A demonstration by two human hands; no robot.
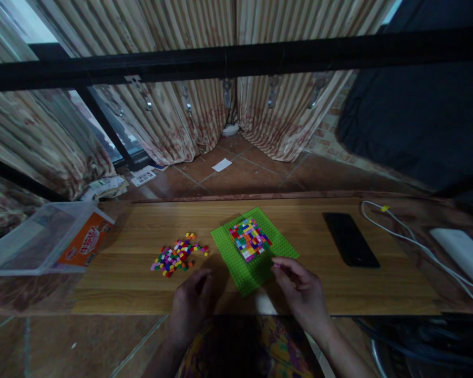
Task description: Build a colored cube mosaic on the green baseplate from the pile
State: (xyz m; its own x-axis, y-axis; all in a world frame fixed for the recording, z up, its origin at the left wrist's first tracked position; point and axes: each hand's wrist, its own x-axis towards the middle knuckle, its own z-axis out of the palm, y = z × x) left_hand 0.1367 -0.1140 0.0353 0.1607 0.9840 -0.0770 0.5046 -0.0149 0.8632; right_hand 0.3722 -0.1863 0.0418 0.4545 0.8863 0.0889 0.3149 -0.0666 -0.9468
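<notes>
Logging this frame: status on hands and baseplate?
Left hand on table, empty. Right hand pinching small piece at green baseplate edge. Loose bricks left, apart.

A room in a home: striped curtains (173, 121) hang to a terracotta tiled floor (244, 176), and a low wooden table (378, 283) carries a phone (350, 239), charging cable (413, 241) and toy bricks (177, 256).

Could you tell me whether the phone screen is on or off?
Off: the phone lies flat on the table, its screen plain black.
</notes>
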